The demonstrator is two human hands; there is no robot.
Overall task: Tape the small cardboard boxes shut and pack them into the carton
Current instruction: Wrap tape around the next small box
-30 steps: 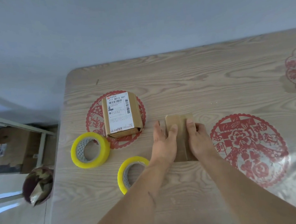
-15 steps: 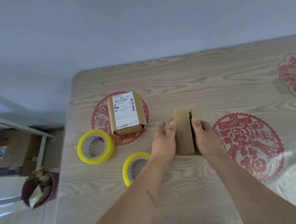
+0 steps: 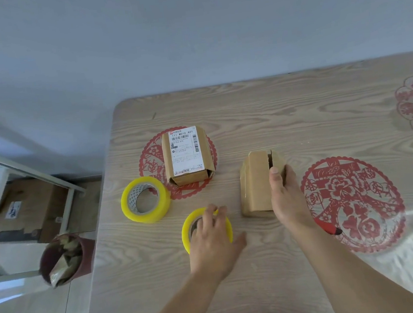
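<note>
On the wooden table [image 3: 297, 111], the right hand [image 3: 285, 199] gripped the plain small box [image 3: 256, 184], its fingers hidden behind the far side. The left hand [image 3: 210, 235] lay over the near tape roll [image 3: 229, 226], fingers curled on its rim and hiding its core; a red-handled tool [image 3: 329, 229] was cut off by the right wrist.

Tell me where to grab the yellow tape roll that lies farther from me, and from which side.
Take the far tape roll by its yellow outer band, coming from above. It lies flat on the table with its core hole facing up, so one finger could hook inside the core and the thumb press on the outer wall. Its left side looks freest; the labelled box stands close on its right.
</note>
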